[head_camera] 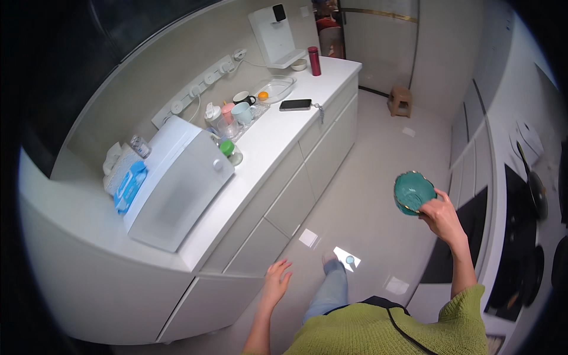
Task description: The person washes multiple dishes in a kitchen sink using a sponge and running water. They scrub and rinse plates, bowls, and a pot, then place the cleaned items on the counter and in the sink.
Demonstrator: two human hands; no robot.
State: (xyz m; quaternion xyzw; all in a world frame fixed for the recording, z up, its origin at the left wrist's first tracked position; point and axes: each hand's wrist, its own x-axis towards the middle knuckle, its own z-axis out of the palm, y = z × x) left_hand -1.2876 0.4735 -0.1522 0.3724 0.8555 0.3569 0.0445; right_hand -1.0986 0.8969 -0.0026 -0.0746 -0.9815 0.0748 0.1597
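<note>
A teal glass bowl (413,191) with a wavy gold rim hangs over the floor in front of me. My right hand (440,216) grips it by the near right edge, with fingers over the rim. My left hand (277,282) holds nothing; its fingers are spread beside the front of the lower cabinets (284,208). Nearest to that hand is the white countertop (262,171). On it stands a white countertop appliance (182,186) with a rounded front and a knob.
Along the counter are a green-lidded jar (231,153), several cups including a light blue mug (242,113), a phone (295,105), a clear glass dish (280,88) with an orange fruit (263,95), and a red flask (314,61). A brown stool (400,101) stands ahead; a black cooktop (514,248) lies right.
</note>
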